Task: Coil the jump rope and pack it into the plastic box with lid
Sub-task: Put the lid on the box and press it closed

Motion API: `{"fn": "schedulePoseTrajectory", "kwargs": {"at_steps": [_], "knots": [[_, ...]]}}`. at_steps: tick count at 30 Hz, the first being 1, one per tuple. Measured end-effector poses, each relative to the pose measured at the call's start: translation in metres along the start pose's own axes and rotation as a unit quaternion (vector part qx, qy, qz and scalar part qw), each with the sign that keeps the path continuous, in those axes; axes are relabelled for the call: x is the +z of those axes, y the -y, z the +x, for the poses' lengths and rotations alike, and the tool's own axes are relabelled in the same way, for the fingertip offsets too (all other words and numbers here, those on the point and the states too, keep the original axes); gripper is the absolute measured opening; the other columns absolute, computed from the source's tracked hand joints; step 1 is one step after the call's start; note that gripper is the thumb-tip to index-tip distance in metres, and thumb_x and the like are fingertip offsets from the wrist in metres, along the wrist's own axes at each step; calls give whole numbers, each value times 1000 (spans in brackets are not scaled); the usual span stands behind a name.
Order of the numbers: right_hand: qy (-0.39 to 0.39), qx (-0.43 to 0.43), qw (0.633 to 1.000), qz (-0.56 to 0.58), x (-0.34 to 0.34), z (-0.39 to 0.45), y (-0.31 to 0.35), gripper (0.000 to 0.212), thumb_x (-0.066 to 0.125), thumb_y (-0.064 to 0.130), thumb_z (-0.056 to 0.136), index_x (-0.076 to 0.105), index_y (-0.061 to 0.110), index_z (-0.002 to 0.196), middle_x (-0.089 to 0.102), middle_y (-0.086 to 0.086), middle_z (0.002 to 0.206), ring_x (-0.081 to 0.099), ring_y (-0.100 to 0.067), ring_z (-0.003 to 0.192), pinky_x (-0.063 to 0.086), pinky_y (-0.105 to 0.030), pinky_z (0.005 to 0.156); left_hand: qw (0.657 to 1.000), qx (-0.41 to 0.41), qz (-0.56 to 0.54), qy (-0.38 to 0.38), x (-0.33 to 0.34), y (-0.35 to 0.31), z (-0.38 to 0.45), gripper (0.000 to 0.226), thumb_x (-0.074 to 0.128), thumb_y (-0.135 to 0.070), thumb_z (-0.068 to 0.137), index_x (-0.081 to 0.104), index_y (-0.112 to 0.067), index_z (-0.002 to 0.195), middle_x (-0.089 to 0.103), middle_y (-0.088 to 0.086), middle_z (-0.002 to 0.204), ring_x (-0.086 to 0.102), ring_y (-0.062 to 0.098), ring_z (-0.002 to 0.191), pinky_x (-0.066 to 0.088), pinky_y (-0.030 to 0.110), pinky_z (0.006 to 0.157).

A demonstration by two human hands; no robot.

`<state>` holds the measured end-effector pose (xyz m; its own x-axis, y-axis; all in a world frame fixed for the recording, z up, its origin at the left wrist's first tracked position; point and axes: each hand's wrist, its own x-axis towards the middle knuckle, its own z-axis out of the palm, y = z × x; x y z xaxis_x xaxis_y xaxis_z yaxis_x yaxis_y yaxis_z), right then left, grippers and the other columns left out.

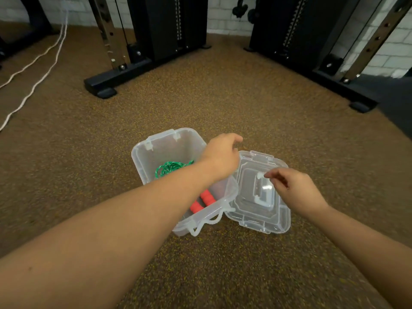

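Observation:
A clear plastic box [142,161] stands open on the brown floor. Inside it lies the jump rope: a green coiled cord [169,168] and two red handles [206,198], partly hidden by my left forearm. The clear lid [276,221] lies flat on the floor just right of the box. My left hand [220,157] reaches across the box, its fingers curled at the lid's far left corner; whether it grips the edge is hidden. My right hand [296,190] hovers over the lid's centre with fingertips pinched near the lid's folding handle [265,192].
Black gym machine frames stand behind: one base foot [102,85] at far left, another [361,105] at far right. A white cable [33,85] trails over the floor at left. The box's white carry handle [205,224] hangs at its near side.

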<state>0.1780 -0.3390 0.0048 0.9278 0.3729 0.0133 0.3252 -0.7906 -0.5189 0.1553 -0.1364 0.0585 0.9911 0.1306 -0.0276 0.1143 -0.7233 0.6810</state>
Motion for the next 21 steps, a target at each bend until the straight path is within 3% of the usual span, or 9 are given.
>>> {"fn": "schedulePoseTrajectory", "kwargs": {"at_steps": [5, 8, 13, 18, 21], "knots": [[41, -7, 998, -43, -1, -31, -55, 19, 59, 12, 89, 68, 19, 104, 67, 3, 100, 60, -14, 95, 44, -25, 81, 992, 105, 5, 65, 61, -53, -17, 43, 39, -10, 95, 48, -18, 136, 46, 3, 144, 46, 19, 129, 39, 32, 105], [91, -35, 992, -84, 6, -43, -82, 20, 58, 14, 87, 64, 19, 105, 64, 0, 102, 59, -19, 102, 42, -28, 81, 991, 79, 3, 105, 104, -57, -29, 40, 37, -12, 98, 47, -17, 137, 47, 5, 143, 44, 21, 131, 36, 35, 108], [145, -78, 978, -129, 15, -50, -112, 26, 57, 19, 86, 61, 19, 111, 60, -1, 117, 53, -19, 115, 45, -34, 96, 985, 25, 41, 169, 156, -29, -49, 42, 37, -17, 98, 40, -15, 140, 43, 7, 145, 42, 23, 132, 33, 33, 108], [161, -136, 964, -162, 31, -52, -133, 34, 65, 14, 80, 63, 13, 114, 60, -9, 124, 53, -29, 121, 42, -40, 105, 961, 12, 176, 214, 177, 10, -51, 62, 39, -26, 98, 10, -14, 152, 6, 5, 162, 5, 20, 149, 7, 34, 121], [178, -150, 955, -183, 42, -49, -140, 43, 61, 20, 86, 54, 15, 128, 49, -8, 140, 38, -28, 136, 21, -35, 115, 937, 16, 246, 249, 184, 25, -53, 65, 33, -30, 100, -2, -14, 152, -8, 4, 162, -6, 18, 149, -4, 33, 120]]}}
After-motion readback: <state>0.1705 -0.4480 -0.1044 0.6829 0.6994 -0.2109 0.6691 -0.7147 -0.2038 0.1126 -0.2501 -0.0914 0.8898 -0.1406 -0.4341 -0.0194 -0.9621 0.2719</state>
